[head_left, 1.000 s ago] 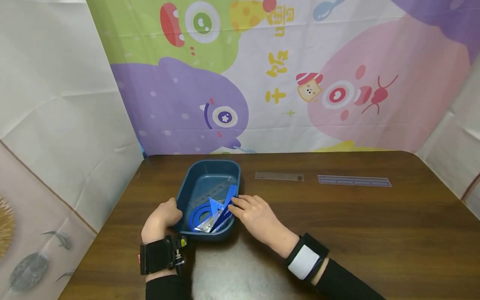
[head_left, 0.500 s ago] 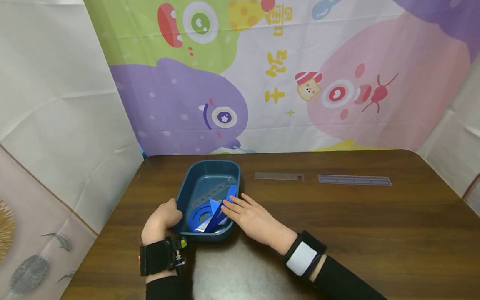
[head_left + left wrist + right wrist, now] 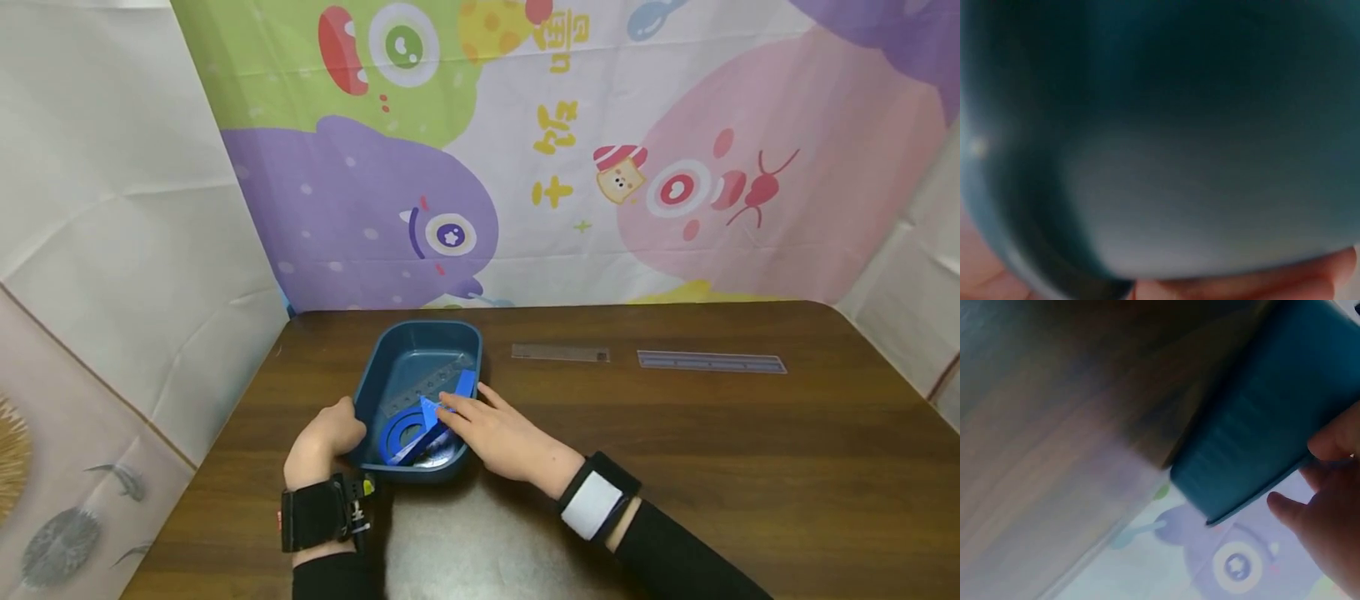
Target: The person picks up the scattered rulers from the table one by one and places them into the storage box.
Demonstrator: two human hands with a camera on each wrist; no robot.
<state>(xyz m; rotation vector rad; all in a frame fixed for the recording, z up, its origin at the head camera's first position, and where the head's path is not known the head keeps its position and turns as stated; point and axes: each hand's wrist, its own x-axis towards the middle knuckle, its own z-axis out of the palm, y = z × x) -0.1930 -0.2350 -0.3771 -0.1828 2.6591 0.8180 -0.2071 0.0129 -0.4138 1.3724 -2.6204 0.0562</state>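
Note:
A teal plastic bin (image 3: 367,358) stands on the brown table in the head view. My left hand (image 3: 330,433) grips its left rim; in the left wrist view, fingers (image 3: 1260,284) show along the bin's wall. Over the right rim reaches my right hand (image 3: 502,433), its fingers fairly straight and touching the blue pieces inside. Among these are a blue round protractor-like piece (image 3: 395,433), a blue set square (image 3: 430,410) and a blue strip (image 3: 466,383). A clear ruler (image 3: 427,390) lies slantwise behind them. The right fingertips partly hide the blue pieces.
Right of the bin, a short clear ruler (image 3: 561,353) and a longer purplish ruler (image 3: 712,362) lie flat near the table's (image 3: 675,467) back edge. A cartoon-printed cloth (image 3: 555,250) hangs behind the table.
My right hand has moved left, further over the bin. A dark blue strip beneath its fingers has swung leftward and lies flatter. My left hand and the bin have stayed put.

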